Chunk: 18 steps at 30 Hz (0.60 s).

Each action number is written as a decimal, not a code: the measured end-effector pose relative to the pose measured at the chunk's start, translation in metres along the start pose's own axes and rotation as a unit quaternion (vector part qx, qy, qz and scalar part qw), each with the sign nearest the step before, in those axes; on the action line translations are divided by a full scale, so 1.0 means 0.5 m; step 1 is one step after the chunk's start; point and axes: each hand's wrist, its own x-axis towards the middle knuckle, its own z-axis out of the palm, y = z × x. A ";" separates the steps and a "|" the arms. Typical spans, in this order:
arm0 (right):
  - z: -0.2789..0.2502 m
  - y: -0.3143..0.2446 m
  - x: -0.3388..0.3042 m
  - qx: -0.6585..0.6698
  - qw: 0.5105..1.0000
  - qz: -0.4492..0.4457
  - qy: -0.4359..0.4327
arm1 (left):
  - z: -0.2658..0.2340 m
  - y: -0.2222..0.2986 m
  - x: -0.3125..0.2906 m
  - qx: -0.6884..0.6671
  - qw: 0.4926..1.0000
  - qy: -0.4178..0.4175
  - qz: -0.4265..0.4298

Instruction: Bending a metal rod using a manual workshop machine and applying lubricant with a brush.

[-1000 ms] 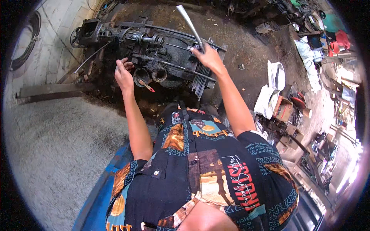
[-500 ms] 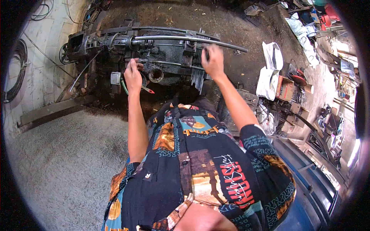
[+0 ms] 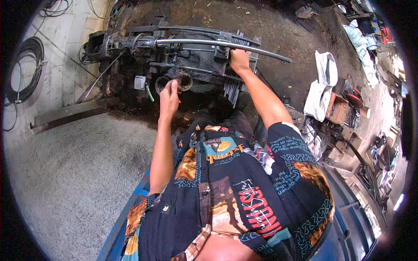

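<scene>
A dark, greasy machine [image 3: 191,58] lies across the far side, with a long shiny metal bar [image 3: 226,43] running over its top. My right hand [image 3: 239,61] reaches to the machine's right end, just under the bar, beside a bundle of thin metal rods [image 3: 233,89]. Its fingers look curled, and what they hold is hidden. My left hand [image 3: 169,98] is at the near side, fingers drawn together in front of two round, rusty cups [image 3: 186,81]. Whatever it grips is too small to make out. A green-handled tool [image 3: 150,93] lies left of it, partly covered.
A small grey box [image 3: 139,82] sits at the machine's near left. Coiled black cable [image 3: 27,69] hangs on the left wall. White sacks [image 3: 320,91] and a cardboard box [image 3: 337,109] stand on the right. A blue metal frame [image 3: 348,209] is at lower right.
My left hand has moved from the machine's near side to the cups, nearer me and to the right. My right hand has gone in under the bar. The view has shifted slightly.
</scene>
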 end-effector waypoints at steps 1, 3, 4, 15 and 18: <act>0.000 0.001 0.001 -0.004 1.000 -0.015 0.001 | -0.001 -0.026 -0.006 0.005 1.000 -0.011 -0.008; 0.002 0.012 -0.002 -0.011 1.000 -0.006 -0.003 | 0.000 -0.047 -0.015 0.010 1.000 -0.022 -0.019; 0.001 0.025 -0.005 -0.010 1.000 -0.028 0.001 | 0.000 -0.043 -0.022 0.007 0.999 -0.022 -0.027; 0.036 0.022 0.003 0.004 0.996 -0.093 -0.003 | 0.007 -0.040 -0.094 -0.055 0.994 0.009 -0.098; 0.031 0.036 -0.016 0.008 0.996 -0.082 0.034 | 0.020 -0.051 -0.108 -0.063 0.994 0.022 -0.087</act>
